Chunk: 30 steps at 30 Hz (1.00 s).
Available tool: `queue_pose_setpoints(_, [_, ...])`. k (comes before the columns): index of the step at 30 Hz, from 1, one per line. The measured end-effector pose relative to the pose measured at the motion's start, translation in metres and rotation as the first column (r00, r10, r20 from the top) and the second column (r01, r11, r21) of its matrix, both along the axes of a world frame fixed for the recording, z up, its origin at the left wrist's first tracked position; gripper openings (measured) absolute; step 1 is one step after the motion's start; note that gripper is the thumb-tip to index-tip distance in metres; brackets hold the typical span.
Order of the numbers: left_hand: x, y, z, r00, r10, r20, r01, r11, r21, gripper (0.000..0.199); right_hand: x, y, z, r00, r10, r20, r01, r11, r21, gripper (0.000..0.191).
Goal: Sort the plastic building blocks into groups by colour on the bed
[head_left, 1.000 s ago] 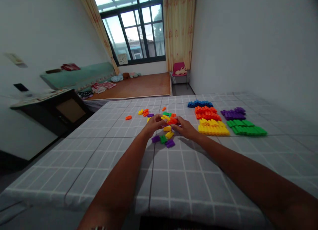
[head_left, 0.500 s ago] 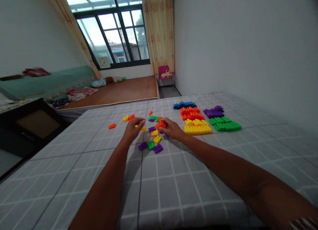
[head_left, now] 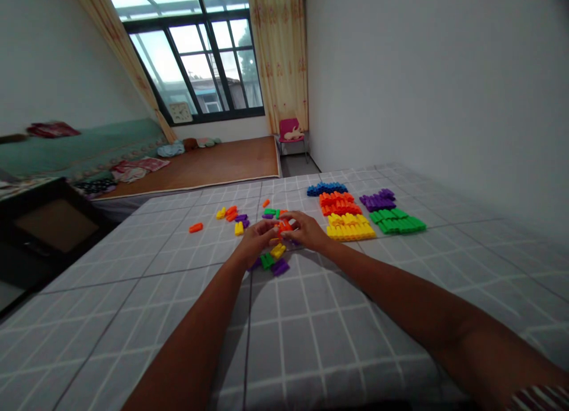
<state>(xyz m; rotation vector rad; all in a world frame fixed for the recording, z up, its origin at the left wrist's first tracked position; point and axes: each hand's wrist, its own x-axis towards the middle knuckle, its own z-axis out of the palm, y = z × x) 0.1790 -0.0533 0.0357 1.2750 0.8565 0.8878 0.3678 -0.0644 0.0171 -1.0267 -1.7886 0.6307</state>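
My right hand is closed on orange blocks above the middle of the loose pieces. From the left, my left hand meets it, its fingertips pressed against the same orange blocks. Just below the hands lie a yellow block, a green block and a purple block. Beyond them are small green blocks. Left of my left hand sit yellow, orange and purple pieces, with one orange block farther out.
Sorted rows stand to the right on the checked cloth: blue, orange, yellow, purple and green. A dark cabinet is at the left, a pink chair at the back.
My left hand has moved right to the orange blocks at my right hand and closed on them. Purple and yellow pieces it covered at the left now show. The view has shifted slightly.
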Motion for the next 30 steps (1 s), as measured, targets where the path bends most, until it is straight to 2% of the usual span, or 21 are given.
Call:
queue_pose_setpoints(4, [0.001, 0.000, -0.002, 1.000, 0.020, -0.025, -0.019, 0.999, 0.031, 0.048, -0.001, -0.001, 0.000, 0.988, 0.104, 0.118, -0.115, 0.989, 0.090, 0.040])
queue_pose_setpoints(7, [0.000, 0.001, -0.002, 0.998, 0.020, -0.061, -0.019, 1.000, 0.024, 0.050, 0.010, 0.002, 0.006, 0.954, 0.135, 0.267, -0.180, 0.972, 0.150, 0.042])
queue_pose_setpoints(8, [-0.001, 0.001, -0.001, 0.997, 0.030, -0.076, -0.029, 0.999, 0.023, 0.049, 0.019, 0.004, 0.010, 0.939, 0.104, 0.328, -0.165, 0.972, 0.166, 0.042])
queue_pose_setpoints(10, [-0.004, 0.002, 0.001, 0.993, 0.073, -0.096, -0.070, 0.997, 0.036, 0.045, 0.043, 0.011, 0.022, 0.888, -0.047, 0.457, -0.054, 0.977, 0.205, 0.042])
queue_pose_setpoints(12, [-0.008, 0.004, 0.002, 0.989, 0.109, -0.097, -0.104, 0.993, 0.054, 0.044, 0.072, 0.020, 0.035, 0.774, -0.264, 0.575, 0.154, 0.960, 0.232, 0.039])
queue_pose_setpoints(14, [-0.014, 0.008, 0.002, 0.987, 0.125, -0.097, -0.119, 0.990, 0.072, 0.043, 0.098, 0.027, 0.044, 0.598, -0.394, 0.698, 0.345, 0.913, 0.219, 0.034])
queue_pose_setpoints(16, [-0.019, 0.012, 0.001, 0.983, 0.151, -0.104, -0.141, 0.986, 0.094, 0.043, 0.115, 0.030, 0.046, 0.444, -0.399, 0.802, 0.436, 0.878, 0.196, 0.034])
queue_pose_setpoints(17, [-0.023, 0.014, 0.001, 0.980, 0.170, -0.107, -0.159, 0.982, 0.105, 0.042, 0.120, 0.031, 0.045, 0.393, -0.381, 0.837, 0.452, 0.872, 0.185, 0.036])
queue_pose_setpoints(19, [-0.029, 0.017, -0.001, 0.971, 0.216, -0.106, -0.204, 0.972, 0.118, 0.039, 0.124, 0.030, 0.040, 0.338, -0.355, 0.872, 0.467, 0.867, 0.172, 0.039])
queue_pose_setpoints(22, [-0.041, 0.022, -0.003, 0.948, 0.306, -0.084, -0.294, 0.947, 0.130, 0.035, 0.125, 0.027, 0.036, 0.333, -0.358, 0.872, 0.478, 0.862, 0.172, 0.036])
queue_pose_setpoints(25, [-0.054, 0.030, -0.003, 0.913, 0.402, -0.062, -0.390, 0.908, 0.151, 0.034, 0.124, 0.027, 0.041, 0.367, -0.404, 0.838, 0.479, 0.854, 0.202, 0.031])
queue_pose_setpoints(28, [-0.068, 0.045, 0.000, 0.854, 0.519, -0.042, -0.502, 0.842, 0.197, 0.033, 0.110, 0.031, 0.049, 0.460, -0.414, 0.786, 0.420, 0.881, 0.218, 0.027])
queue_pose_setpoints(30, [-0.080, 0.059, 0.002, 0.799, 0.600, -0.046, -0.574, 0.783, 0.240, 0.033, 0.089, 0.038, 0.050, 0.547, -0.323, 0.773, 0.304, 0.936, 0.176, 0.025])
